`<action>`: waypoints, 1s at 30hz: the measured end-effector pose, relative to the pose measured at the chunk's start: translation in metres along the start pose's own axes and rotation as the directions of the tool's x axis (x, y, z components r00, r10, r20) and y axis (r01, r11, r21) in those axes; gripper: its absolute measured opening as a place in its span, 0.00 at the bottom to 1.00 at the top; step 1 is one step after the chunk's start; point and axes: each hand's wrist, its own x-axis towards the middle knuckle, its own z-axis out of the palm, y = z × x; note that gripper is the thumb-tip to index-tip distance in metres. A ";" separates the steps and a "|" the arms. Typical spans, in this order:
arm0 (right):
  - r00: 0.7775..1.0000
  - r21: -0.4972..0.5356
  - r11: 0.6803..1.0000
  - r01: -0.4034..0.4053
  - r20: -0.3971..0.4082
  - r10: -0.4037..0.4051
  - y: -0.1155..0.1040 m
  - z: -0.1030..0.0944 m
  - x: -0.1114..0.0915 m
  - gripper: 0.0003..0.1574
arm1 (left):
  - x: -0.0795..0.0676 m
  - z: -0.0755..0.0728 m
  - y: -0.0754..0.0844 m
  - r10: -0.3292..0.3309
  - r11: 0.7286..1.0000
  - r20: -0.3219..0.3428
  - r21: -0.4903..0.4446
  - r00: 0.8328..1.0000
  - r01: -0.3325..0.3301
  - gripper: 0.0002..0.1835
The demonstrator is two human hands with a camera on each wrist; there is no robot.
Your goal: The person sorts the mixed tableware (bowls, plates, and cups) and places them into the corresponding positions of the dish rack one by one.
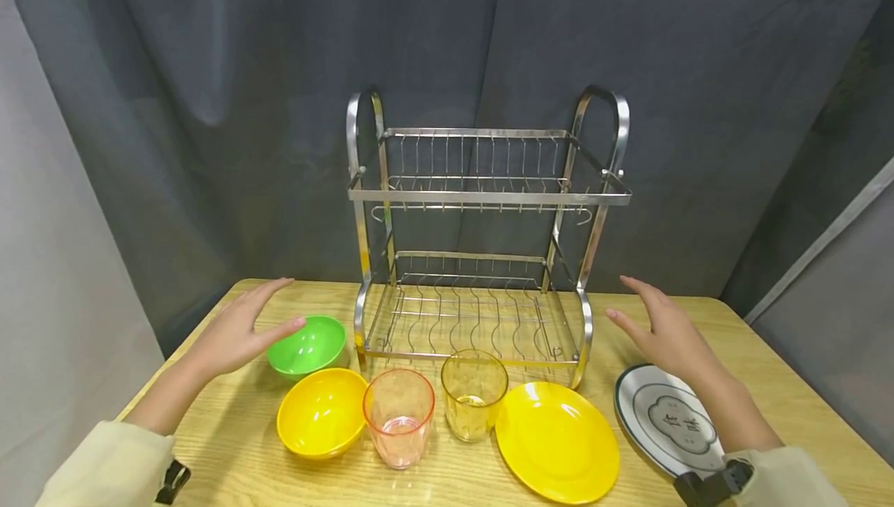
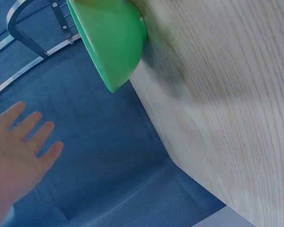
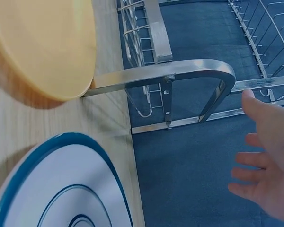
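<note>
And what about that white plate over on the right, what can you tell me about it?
The white plate is round, with a dark blue-green rim, a thinner ring inside it and a gray, lobed emblem holding two characters at its center. It looks smooth; whether it is ceramic or plastic I can't tell. It lies face up on the wooden table, right of the yellow plate and apart from it. The right hand hovers above without touching it, and the right forearm hides part of its edge.
</note>
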 end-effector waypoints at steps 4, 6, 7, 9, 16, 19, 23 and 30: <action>0.997 0.049 0.998 0.050 -0.065 -0.047 -0.002 0.001 0.004 0.42 | -0.003 0.000 0.001 0.012 1.000 -0.018 -0.018 1.000 -0.012 0.39; 0.990 0.070 0.993 0.095 -0.111 -0.087 -0.004 0.002 0.006 0.40 | -0.004 -0.001 0.003 0.017 1.000 -0.027 -0.020 0.999 -0.018 0.39; 0.985 0.077 0.990 0.120 -0.137 -0.109 -0.004 0.003 0.007 0.39 | -0.005 -0.001 0.003 0.018 1.000 -0.030 -0.021 0.999 -0.018 0.39; 0.973 0.093 0.982 0.166 -0.179 -0.147 -0.006 0.004 0.009 0.36 | -0.005 -0.002 0.005 0.015 0.999 -0.030 -0.028 0.999 -0.016 0.39; 0.946 0.149 0.957 0.250 -0.249 -0.208 -0.008 0.010 0.017 0.32 | -0.009 0.001 0.009 0.007 0.998 -0.018 -0.068 1.000 -0.008 0.38; 0.945 0.202 0.947 0.250 -0.261 -0.194 -0.008 0.013 0.021 0.31 | -0.009 0.004 0.012 0.014 0.998 -0.021 -0.065 1.000 -0.015 0.39; 0.948 0.306 0.919 0.247 -0.275 -0.164 -0.008 0.013 0.025 0.30 | -0.008 0.006 0.018 0.045 0.996 -0.033 -0.077 0.998 -0.047 0.39; 0.969 0.448 0.880 0.158 -0.242 -0.051 -0.009 0.011 0.032 0.27 | -0.005 0.012 0.025 0.131 0.978 -0.043 -0.156 0.990 -0.136 0.35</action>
